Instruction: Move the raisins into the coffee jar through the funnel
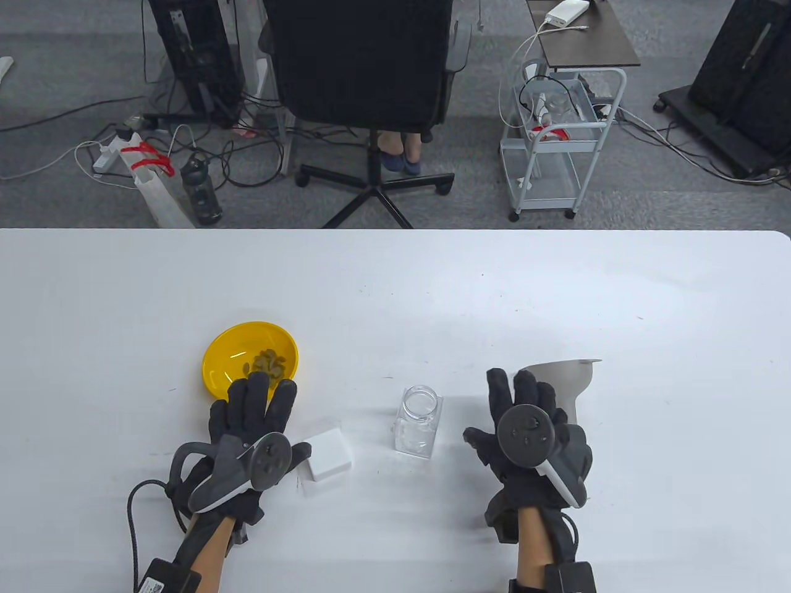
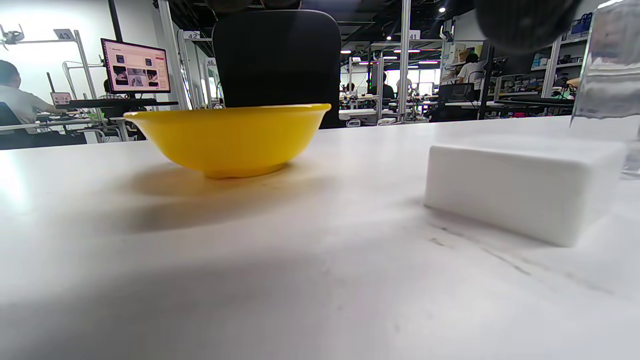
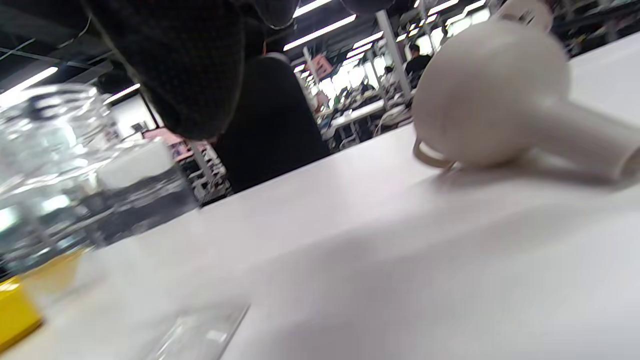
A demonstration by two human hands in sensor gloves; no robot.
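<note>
I read the funnel [image 1: 565,386] as light, rigid white plastic. It lies on its side on the table [image 1: 395,278], spout toward me, a small loop tab at the rim visible in the right wrist view [image 3: 430,156]. It should roll if nudged, so I judge the best hold to be across the cone just above the spout, not on the smooth spout itself.

The coffee jar [image 1: 419,429] is clear glass, upright, mouth uncovered, nothing visible inside. I treat it as breakable, slippery and top-heavy once the funnel is seated; steadying belongs low on its body.

The yellow bowl [image 1: 250,359] holds a small cluster of raisins [image 1: 267,363] near its centre. The raisins are light, soft and probably tacky, so I expect clumping in the spout. The bowl looks light and stiff; its rim is the natural grip for tipping.

My right hand [image 1: 525,435] hovers with fingers spread, holding nothing, fingertips over the near part of the funnel; I cannot tell whether they touch it. My left hand [image 1: 247,432] is also spread flat and holds nothing, fingertips at the near rim of the bowl; contact is unclear.

A white block [image 1: 327,455] lies between the left hand and the jar, probably the jar's lid, though I cannot confirm that.
</note>
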